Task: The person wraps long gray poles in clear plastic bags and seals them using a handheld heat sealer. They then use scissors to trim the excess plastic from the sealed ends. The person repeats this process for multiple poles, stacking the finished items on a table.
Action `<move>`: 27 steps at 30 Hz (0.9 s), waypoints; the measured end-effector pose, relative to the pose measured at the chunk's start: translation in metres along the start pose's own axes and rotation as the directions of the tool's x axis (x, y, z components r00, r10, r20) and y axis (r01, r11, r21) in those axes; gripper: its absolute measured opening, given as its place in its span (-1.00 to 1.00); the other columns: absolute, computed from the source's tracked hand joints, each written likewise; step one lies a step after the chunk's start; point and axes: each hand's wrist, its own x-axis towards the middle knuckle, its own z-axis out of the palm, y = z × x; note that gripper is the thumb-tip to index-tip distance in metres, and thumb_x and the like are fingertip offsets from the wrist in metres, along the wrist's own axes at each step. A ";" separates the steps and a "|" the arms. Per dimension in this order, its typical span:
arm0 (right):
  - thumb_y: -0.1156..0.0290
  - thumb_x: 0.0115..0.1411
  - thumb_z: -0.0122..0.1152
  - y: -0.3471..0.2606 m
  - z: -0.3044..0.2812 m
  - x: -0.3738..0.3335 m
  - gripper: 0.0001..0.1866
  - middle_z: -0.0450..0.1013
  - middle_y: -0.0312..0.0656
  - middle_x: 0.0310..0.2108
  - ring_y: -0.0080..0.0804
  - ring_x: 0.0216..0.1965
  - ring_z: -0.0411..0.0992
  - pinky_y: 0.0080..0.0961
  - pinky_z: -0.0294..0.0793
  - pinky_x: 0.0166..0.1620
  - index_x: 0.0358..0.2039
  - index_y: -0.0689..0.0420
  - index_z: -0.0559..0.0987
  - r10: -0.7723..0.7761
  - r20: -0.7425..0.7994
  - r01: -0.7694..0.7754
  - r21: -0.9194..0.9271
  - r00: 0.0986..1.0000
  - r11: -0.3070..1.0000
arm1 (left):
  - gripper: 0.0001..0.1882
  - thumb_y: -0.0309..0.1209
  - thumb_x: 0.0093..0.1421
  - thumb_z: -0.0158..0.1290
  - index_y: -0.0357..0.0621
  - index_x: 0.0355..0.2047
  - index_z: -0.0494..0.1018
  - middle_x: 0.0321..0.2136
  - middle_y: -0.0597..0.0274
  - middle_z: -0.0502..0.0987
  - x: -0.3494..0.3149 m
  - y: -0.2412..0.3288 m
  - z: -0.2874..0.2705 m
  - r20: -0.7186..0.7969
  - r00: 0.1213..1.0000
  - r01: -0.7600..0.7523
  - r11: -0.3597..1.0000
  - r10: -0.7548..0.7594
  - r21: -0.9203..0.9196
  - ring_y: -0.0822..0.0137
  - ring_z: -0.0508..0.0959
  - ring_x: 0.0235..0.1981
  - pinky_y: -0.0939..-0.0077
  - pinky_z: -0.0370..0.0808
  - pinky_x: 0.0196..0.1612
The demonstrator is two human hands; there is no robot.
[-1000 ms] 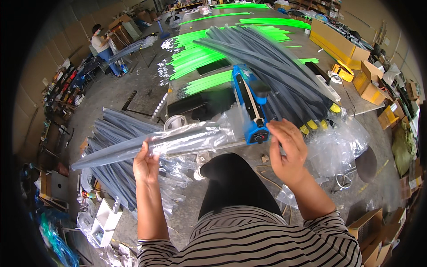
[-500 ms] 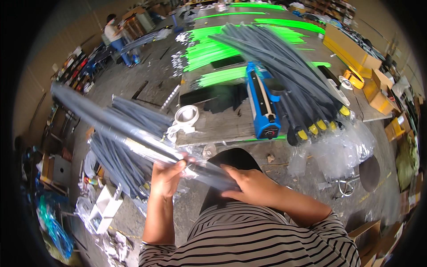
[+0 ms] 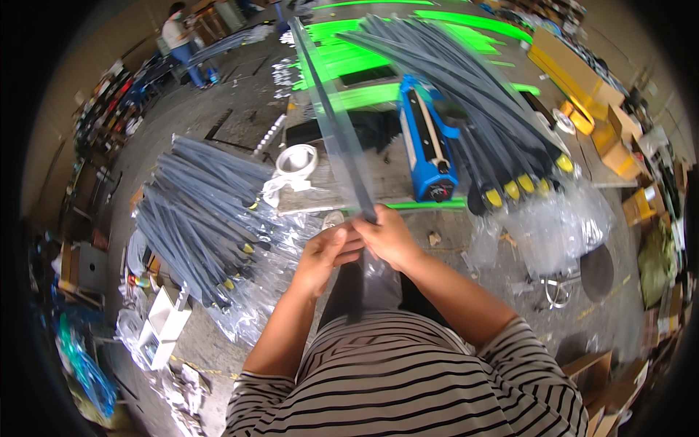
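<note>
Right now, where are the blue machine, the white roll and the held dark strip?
Blue machine (image 3: 428, 138): head view, middle of its long top.
White roll (image 3: 295, 175): head view, near side of its wall.
Dark strip (image 3: 340, 138): head view, about midway along its length.

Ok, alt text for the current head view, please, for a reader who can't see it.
A person's right hand holds a long dark strip in clear plastic, the left hand close beside it. On the table ahead are a blue device, a white roll, bright green rods and a pile of dark strips; another pile lies to the left.
</note>
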 end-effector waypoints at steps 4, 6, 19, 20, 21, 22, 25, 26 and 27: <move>0.42 0.00 0.09 0.021 0.001 0.017 -0.80 0.29 -0.22 -0.79 -0.50 -0.84 0.23 -0.55 0.16 -0.80 -0.55 0.29 0.34 0.018 -0.078 -0.015 0.039 0.997 0.999 | -0.43 -0.10 0.11 -0.07 -0.37 -0.07 0.22 -0.24 0.03 0.42 -0.018 -0.010 -0.003 -0.039 0.997 0.063 0.996 -0.061 0.063 0.27 0.46 -0.25 0.45 0.42 -0.21; 0.38 0.01 0.08 0.025 0.007 0.021 -0.78 0.31 -0.18 -0.80 -0.44 -0.83 0.28 -0.50 0.19 -0.79 -0.56 0.30 0.35 -0.003 -0.100 0.007 0.040 0.995 0.999 | -0.45 -0.10 0.11 -0.07 -0.35 -0.07 0.23 -0.26 0.05 0.42 -0.024 -0.017 -0.009 -0.057 0.995 0.088 0.994 -0.084 0.069 0.32 0.46 -0.32 0.47 0.43 -0.23; -0.15 0.07 -0.13 0.064 -0.065 -0.035 -0.32 0.43 -0.05 -0.41 -0.38 -0.47 0.43 -0.51 0.42 -0.38 -0.13 0.30 0.31 0.131 -0.007 -0.128 0.167 0.991 0.978 | -0.28 0.06 0.08 -0.15 -0.40 -0.02 0.14 -0.20 -0.07 0.38 -0.051 -0.027 0.008 0.058 0.993 0.111 0.986 -0.104 -0.128 0.12 0.42 -0.16 0.33 0.37 -0.12; -0.09 0.09 -0.11 0.073 -0.076 -0.043 -0.38 0.43 -0.05 -0.42 -0.38 -0.48 0.43 -0.51 0.42 -0.39 -0.15 0.29 0.32 0.155 -0.004 -0.152 0.160 0.988 0.975 | -0.29 0.05 0.07 -0.11 -0.39 -0.04 0.15 -0.21 -0.07 0.38 -0.052 -0.030 0.011 0.055 0.994 0.104 0.987 -0.098 -0.120 0.11 0.42 -0.16 0.32 0.37 -0.12; -0.03 0.11 -0.09 0.081 -0.085 -0.051 -0.43 0.44 -0.06 -0.43 -0.39 -0.49 0.43 -0.51 0.42 -0.40 -0.16 0.28 0.34 0.179 0.000 -0.177 0.154 0.984 0.972 | -0.30 0.04 0.06 -0.09 -0.39 -0.04 0.16 -0.21 -0.07 0.39 -0.054 -0.032 0.012 0.064 0.993 0.107 0.988 -0.101 -0.110 0.11 0.43 -0.16 0.31 0.37 -0.12; 0.02 0.11 -0.07 0.088 -0.091 -0.059 -0.48 0.44 -0.07 -0.45 -0.40 -0.50 0.43 -0.52 0.42 -0.41 -0.18 0.28 0.35 0.204 -0.010 -0.201 0.141 0.979 0.969 | -0.31 0.03 0.06 -0.08 -0.39 -0.05 0.16 -0.22 -0.07 0.39 -0.057 -0.035 0.013 0.070 0.992 0.109 0.989 -0.102 -0.099 0.11 0.43 -0.16 0.31 0.37 -0.12; 0.17 0.11 -0.01 0.106 -0.107 -0.078 -0.61 0.43 -0.10 -0.48 -0.42 -0.51 0.42 -0.56 0.42 -0.44 -0.23 0.26 0.37 0.250 -0.044 -0.243 0.124 0.967 0.962 | -0.32 -0.02 0.04 -0.02 -0.38 -0.05 0.16 -0.21 -0.10 0.39 -0.061 -0.043 0.016 0.090 0.990 0.118 0.991 -0.112 -0.064 0.10 0.43 -0.16 0.30 0.36 -0.10; 0.21 0.11 0.00 0.113 -0.111 -0.082 -0.64 0.43 -0.11 -0.49 -0.42 -0.52 0.42 -0.57 0.42 -0.45 -0.25 0.26 0.38 0.246 -0.052 -0.237 0.132 0.968 0.962 | -0.31 -0.02 0.04 -0.01 -0.37 -0.04 0.14 -0.20 -0.10 0.39 -0.062 -0.045 0.014 0.110 0.987 0.117 0.992 -0.113 -0.038 0.11 0.42 -0.16 0.30 0.35 -0.10; 0.24 0.10 0.01 0.114 -0.116 -0.085 -0.68 0.43 -0.12 -0.50 -0.43 -0.52 0.42 -0.58 0.42 -0.46 -0.27 0.26 0.39 0.238 -0.058 -0.229 0.130 0.969 0.965 | -0.30 -0.02 0.03 -0.01 -0.37 -0.02 0.13 -0.19 -0.10 0.38 -0.063 -0.047 0.013 0.130 0.986 0.110 0.994 -0.106 -0.019 0.11 0.42 -0.15 0.30 0.35 -0.09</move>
